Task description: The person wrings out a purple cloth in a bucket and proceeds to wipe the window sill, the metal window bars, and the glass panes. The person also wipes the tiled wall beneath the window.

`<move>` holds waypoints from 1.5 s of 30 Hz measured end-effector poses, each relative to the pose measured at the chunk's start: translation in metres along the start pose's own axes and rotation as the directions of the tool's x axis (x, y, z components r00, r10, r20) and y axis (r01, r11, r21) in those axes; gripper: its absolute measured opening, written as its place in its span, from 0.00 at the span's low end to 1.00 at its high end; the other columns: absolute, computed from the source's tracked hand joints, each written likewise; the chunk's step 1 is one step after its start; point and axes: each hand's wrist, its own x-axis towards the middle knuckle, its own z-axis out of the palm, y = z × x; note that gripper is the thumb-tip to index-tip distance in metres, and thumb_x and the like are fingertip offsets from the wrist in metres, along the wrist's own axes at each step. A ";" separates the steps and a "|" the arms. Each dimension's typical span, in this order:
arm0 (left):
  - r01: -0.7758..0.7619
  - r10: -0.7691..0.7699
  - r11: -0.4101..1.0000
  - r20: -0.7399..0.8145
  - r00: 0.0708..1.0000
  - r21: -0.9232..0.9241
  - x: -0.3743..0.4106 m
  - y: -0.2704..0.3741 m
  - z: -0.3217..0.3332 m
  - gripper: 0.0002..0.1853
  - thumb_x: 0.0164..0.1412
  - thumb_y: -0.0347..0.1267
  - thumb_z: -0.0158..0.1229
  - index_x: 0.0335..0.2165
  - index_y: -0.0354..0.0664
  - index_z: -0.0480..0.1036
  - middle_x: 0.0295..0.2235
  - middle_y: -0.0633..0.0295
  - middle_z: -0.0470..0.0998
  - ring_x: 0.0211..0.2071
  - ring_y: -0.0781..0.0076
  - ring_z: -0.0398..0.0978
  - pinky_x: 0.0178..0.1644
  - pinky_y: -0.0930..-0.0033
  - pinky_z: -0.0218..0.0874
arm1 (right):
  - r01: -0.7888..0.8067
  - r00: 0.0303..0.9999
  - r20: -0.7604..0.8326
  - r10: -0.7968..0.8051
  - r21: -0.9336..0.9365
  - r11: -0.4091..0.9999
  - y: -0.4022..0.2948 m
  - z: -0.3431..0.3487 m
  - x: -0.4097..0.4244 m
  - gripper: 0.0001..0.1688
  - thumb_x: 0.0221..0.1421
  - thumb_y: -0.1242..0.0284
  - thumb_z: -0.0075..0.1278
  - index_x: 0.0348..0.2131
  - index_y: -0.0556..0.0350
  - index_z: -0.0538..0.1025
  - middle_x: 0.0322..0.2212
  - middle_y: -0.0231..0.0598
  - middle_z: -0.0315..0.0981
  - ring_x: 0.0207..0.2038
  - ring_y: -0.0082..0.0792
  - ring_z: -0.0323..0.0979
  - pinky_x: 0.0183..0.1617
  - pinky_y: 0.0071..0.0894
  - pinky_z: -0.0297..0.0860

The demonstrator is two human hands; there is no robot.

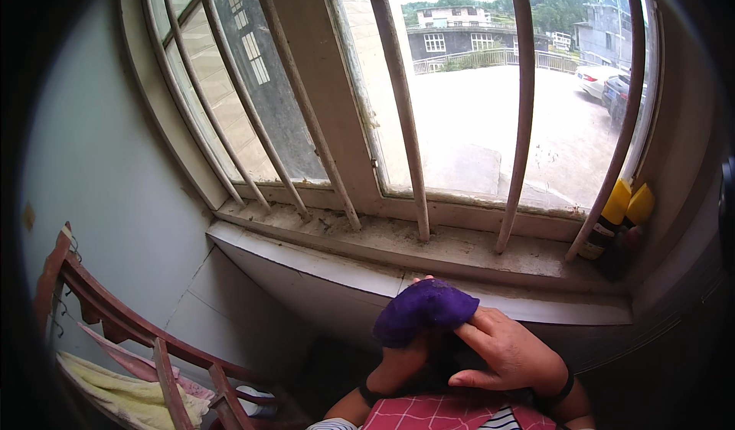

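Note:
A folded purple cloth (pixel 428 309) is held up just in front of the white tiled window ledge (pixel 356 275). It lies over my left hand (pixel 405 358), covering most of it, and a few fingertips show past its far edge. My right hand (pixel 508 344) reaches the cloth's right edge with its fingers, while its thumb stands apart below. Whether the right fingers grip the cloth or only touch it is hidden. Dark bands circle both wrists. A red checked apron (pixel 419 413) covers my front.
Metal bars (pixel 402 103) rise from the dirty sill (pixel 459 240) before the window. Yellow-topped bottles (pixel 617 200) stand at the sill's right end. At lower left is a reddish-brown wooden rack (pixel 132 321) with a yellow towel (pixel 126 387) and a pink towel (pixel 138 364). Outside, cars (pixel 594 80) are parked.

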 end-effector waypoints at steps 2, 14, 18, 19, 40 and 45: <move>0.025 0.001 0.997 -0.347 0.938 0.069 0.008 -0.013 -0.028 0.18 0.63 0.28 0.50 0.50 0.32 0.67 0.49 0.55 0.72 0.50 0.65 0.69 0.59 0.64 0.55 | -0.027 0.996 -0.083 0.021 -0.068 0.997 0.004 -0.007 -0.026 0.37 0.46 0.60 0.61 0.51 0.60 0.69 0.52 0.57 0.62 0.53 0.55 0.64 0.56 0.43 0.62; -0.215 0.016 0.478 0.237 0.971 0.852 0.050 0.006 0.051 0.32 0.48 0.32 0.56 0.55 0.45 0.66 0.58 0.47 0.60 0.57 0.39 0.55 0.57 0.42 0.45 | -0.349 0.721 -0.690 0.064 -0.282 0.894 0.047 0.012 -0.089 0.11 0.39 0.82 0.57 0.29 0.57 0.78 0.30 0.41 0.75 0.34 0.42 0.73 0.37 0.37 0.70; -0.324 -0.025 0.547 0.402 0.915 0.772 0.046 0.025 0.073 0.38 0.39 0.30 0.57 0.55 0.49 0.67 0.59 0.54 0.61 0.56 0.43 0.56 0.54 0.45 0.46 | -0.382 0.723 -0.690 0.034 -0.358 0.852 0.049 0.015 -0.080 0.11 0.39 0.81 0.57 0.29 0.55 0.78 0.28 0.39 0.74 0.31 0.40 0.72 0.34 0.37 0.68; -0.343 -0.024 0.567 0.431 0.902 0.749 0.046 0.027 0.075 0.39 0.38 0.29 0.57 0.55 0.49 0.67 0.59 0.54 0.61 0.56 0.44 0.56 0.53 0.45 0.46 | -0.379 0.725 -0.689 0.020 -0.374 0.846 0.050 0.016 -0.080 0.11 0.39 0.81 0.57 0.29 0.55 0.78 0.28 0.38 0.73 0.31 0.40 0.72 0.34 0.37 0.67; -0.320 0.136 0.688 0.316 0.939 0.652 0.088 0.007 0.078 0.21 0.37 0.20 0.52 0.37 0.30 0.73 0.42 0.54 0.75 0.40 0.54 0.68 0.48 0.60 0.61 | -0.294 0.782 -0.607 -0.143 -0.562 0.773 0.066 0.029 -0.103 0.17 0.39 0.77 0.55 0.35 0.52 0.79 0.36 0.35 0.73 0.39 0.35 0.72 0.41 0.32 0.67; -0.240 0.114 0.619 0.217 0.970 0.748 0.077 0.004 0.017 0.20 0.39 0.17 0.56 0.37 0.35 0.74 0.43 0.55 0.75 0.42 0.53 0.70 0.49 0.60 0.62 | -0.244 0.794 -0.569 -0.215 -0.622 0.744 0.073 0.030 -0.108 0.14 0.42 0.76 0.54 0.34 0.50 0.80 0.35 0.33 0.74 0.39 0.33 0.71 0.42 0.30 0.67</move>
